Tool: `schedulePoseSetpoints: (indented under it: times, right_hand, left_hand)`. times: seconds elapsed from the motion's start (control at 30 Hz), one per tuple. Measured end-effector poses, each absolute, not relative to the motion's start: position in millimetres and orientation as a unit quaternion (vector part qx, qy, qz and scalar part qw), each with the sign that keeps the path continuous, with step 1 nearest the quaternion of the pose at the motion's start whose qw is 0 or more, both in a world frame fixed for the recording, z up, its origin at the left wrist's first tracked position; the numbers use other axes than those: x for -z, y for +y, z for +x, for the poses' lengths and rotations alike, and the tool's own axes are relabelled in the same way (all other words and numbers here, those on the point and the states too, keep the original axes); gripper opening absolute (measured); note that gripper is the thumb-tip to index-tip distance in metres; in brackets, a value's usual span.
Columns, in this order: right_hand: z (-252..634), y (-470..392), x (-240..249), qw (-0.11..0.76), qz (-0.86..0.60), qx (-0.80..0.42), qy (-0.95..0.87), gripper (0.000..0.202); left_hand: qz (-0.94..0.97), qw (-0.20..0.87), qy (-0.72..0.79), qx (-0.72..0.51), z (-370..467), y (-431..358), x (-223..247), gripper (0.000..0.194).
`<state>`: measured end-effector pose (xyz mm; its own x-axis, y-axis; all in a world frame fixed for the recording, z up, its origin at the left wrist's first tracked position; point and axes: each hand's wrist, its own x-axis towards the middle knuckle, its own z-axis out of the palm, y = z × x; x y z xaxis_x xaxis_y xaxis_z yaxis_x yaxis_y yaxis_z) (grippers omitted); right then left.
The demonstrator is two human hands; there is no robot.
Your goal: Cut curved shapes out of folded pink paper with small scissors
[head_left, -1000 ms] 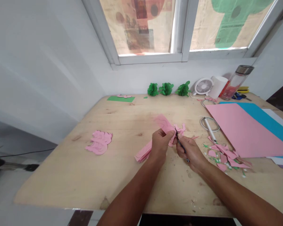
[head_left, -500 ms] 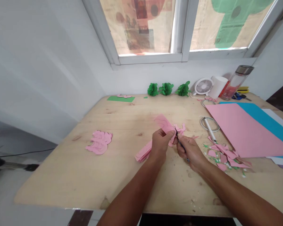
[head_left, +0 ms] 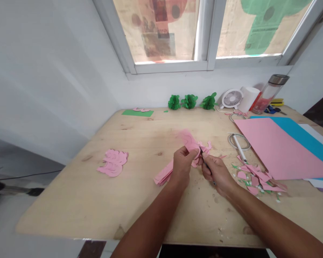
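Note:
Between finger and thumb, my left hand (head_left: 183, 161) pinches a pink paper piece (head_left: 190, 141) with curved drawn lines; its upper end is blurred. My right hand (head_left: 216, 170) is closed around slim dark scissors (head_left: 207, 165), their handles mostly hidden by the fingers. The blades meet the paper's right edge, close to my left thumb. Under and beside my left hand lies a stack of pink paper strips (head_left: 164, 172). Pink offcuts (head_left: 206, 146) are on the table just behind the scissors.
Cut pink scalloped shapes (head_left: 114, 162) lie at left on the wooden table (head_left: 97, 204). To the right are a white pen (head_left: 240, 148), paper scraps (head_left: 254, 180) and a pink sheet (head_left: 282, 147). Green paper ornaments (head_left: 190, 101), a small fan (head_left: 232, 98) and a bottle (head_left: 270, 94) line the back.
The pink paper in my left hand has turned slightly, its upper end still blurred. Both hands stay almost in place, and the scissors remain at the paper's edge.

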<state>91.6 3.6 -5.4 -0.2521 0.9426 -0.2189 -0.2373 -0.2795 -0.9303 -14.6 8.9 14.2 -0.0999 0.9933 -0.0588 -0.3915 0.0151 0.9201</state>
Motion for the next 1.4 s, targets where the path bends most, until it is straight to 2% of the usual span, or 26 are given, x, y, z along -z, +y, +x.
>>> schedulePoseSetpoints:
  times: [1.4]
  right_hand:
    - [91.5,1.0,1.3,0.432,-0.448,-0.657,-0.426,0.038]
  left_hand:
    - [0.366,0.586,0.412,-0.594,-15.4,8.1,-10.3,0.021]
